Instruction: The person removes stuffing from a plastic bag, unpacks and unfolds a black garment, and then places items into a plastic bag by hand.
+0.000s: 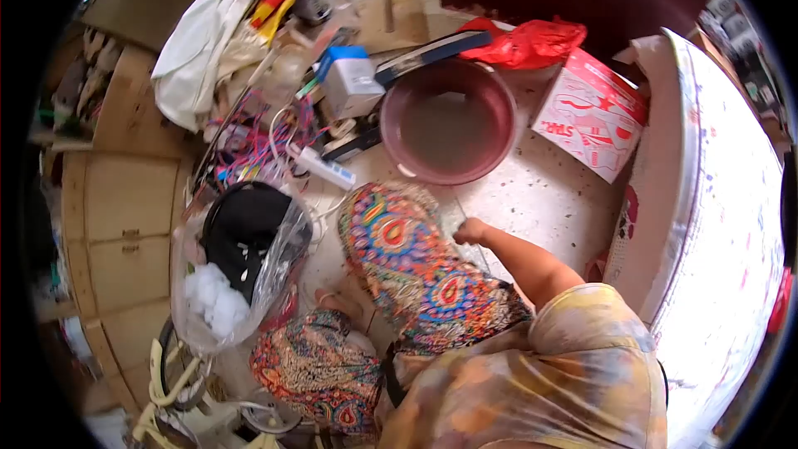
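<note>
My right hand [472, 231] is low beside my patterned trouser leg [416, 262], over the speckled floor [540, 191]. Its fingers look curled in, and whatever they may hold is hidden. The nearest object ahead of it is a maroon plastic basin [507, 108] with murky water [449, 133] in it. To the right of the basin, a red and white box [592, 115] marked "STAR" lies on the floor. My left hand is out of sight.
A clear plastic bag [278, 283] with a black item and white fluff stands left of my legs. Beyond it lie tangled wires [258, 141], a power strip [324, 168] and a blue-white box [349, 83]. A red bag [532, 43] lies behind the basin; a mattress [715, 199] is at right.
</note>
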`<state>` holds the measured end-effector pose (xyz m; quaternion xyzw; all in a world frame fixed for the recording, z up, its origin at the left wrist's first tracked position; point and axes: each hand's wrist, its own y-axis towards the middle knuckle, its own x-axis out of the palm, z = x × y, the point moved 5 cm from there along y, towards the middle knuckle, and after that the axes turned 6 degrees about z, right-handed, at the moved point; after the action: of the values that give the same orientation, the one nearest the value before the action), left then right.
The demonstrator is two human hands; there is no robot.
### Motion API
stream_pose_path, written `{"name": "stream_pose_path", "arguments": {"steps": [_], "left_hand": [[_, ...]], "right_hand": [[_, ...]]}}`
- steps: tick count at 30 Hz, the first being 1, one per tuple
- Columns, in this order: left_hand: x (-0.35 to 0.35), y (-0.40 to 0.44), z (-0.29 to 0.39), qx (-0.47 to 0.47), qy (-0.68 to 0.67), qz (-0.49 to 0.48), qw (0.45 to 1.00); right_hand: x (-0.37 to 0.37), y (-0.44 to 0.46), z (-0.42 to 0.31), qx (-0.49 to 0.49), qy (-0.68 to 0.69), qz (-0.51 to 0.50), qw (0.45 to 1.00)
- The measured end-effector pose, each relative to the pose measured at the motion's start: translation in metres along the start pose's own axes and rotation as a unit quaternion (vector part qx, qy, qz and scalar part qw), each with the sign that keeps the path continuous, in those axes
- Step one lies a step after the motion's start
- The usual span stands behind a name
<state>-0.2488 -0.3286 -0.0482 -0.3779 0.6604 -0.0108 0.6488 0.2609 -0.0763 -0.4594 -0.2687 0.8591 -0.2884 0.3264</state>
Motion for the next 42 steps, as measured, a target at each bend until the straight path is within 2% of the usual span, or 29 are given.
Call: {"name": "stream_pose_path", "arguments": {"steps": [1, 2, 3, 4, 6, 8, 9, 11, 12, 14, 15, 17, 19, 22, 25, 28, 32, 38, 42], "left_hand": [[0.001, 0.001, 0.005, 0.021, -0.007, -0.001, 1.000], [0.001, 0.000, 0.012, 0.033, -0.016, 0.003, 0.999], [-0.013, 0.003, 0.065, 0.022, -0.060, -0.015, 0.998], [0.003, 0.020, 0.062, 0.046, -0.031, 0.005, 0.998], [0.005, 0.043, 0.082, -0.002, -0.016, 0.051, 0.999], [-0.013, 0.055, 0.107, 0.001, -0.088, 0.143, 0.986], [-0.015, 0.062, 0.109, 0.062, -0.182, 0.292, 0.937], [-0.034, 0.070, 0.128, 0.122, -0.233, 0.358, 0.896], [-0.044, 0.074, 0.137, 0.114, -0.236, 0.363, 0.894], [-0.064, 0.078, 0.166, 0.250, -0.136, 0.406, 0.868], [-0.066, 0.087, 0.168, 0.249, -0.139, 0.411, 0.866], [-0.067, 0.106, 0.183, 0.344, -0.095, 0.390, 0.849], [-0.065, 0.126, 0.184, 0.366, -0.081, 0.365, 0.852], [-0.067, 0.145, 0.188, 0.407, -0.071, 0.207, 0.887], [-0.060, 0.167, 0.175, 0.472, -0.051, 0.149, 0.868], [-0.067, 0.203, 0.169, 0.484, -0.091, 0.054, 0.869], [-0.078, 0.233, 0.158, 0.477, -0.128, -0.019, 0.869], [-0.074, 0.260, 0.153, 0.499, -0.167, -0.020, 0.850], [-0.069, 0.267, 0.153, 0.494, -0.174, 0.048, 0.850]], "right_hand": [[0.036, 0.017, 0.019, -0.038, -0.054, -0.033, 0.997], [0.122, 0.087, 0.091, 0.067, 0.019, -0.075, 0.995], [0.115, 0.049, 0.069, 0.055, -0.019, -0.081, 0.995], [0.111, 0.026, 0.058, 0.058, -0.037, -0.092, 0.993], [0.120, 0.002, 0.041, 0.072, -0.038, -0.104, 0.991], [0.122, -0.012, 0.028, 0.076, -0.042, -0.108, 0.990], [0.117, -0.014, 0.023, 0.073, -0.049, -0.109, 0.990], [0.103, -0.016, 0.016, 0.085, -0.045, -0.090, 0.991], [0.093, -0.016, 0.014, 0.092, -0.040, -0.075, 0.992], [0.078, -0.013, 0.009, 0.104, -0.025, -0.046, 0.993], [0.074, -0.011, 0.005, 0.109, -0.014, -0.034, 0.993], [0.064, -0.008, 0.002, 0.127, 0.008, -0.006, 0.992], [0.057, -0.004, -0.001, 0.139, 0.026, 0.014, 0.990], [0.052, -0.001, -0.003, 0.162, 0.044, 0.028, 0.985], [0.046, 0.003, -0.010, 0.194, 0.055, 0.033, 0.979], [0.042, 0.008, -0.022, 0.232, 0.055, 0.028, 0.971], [0.032, 0.012, -0.043, 0.263, 0.044, 0.019, 0.964], [-0.001, 0.028, -0.078, 0.264, 0.020, 0.023, 0.964], [-0.022, 0.039, -0.097, 0.242, 0.004, 0.032, 0.970]]}}
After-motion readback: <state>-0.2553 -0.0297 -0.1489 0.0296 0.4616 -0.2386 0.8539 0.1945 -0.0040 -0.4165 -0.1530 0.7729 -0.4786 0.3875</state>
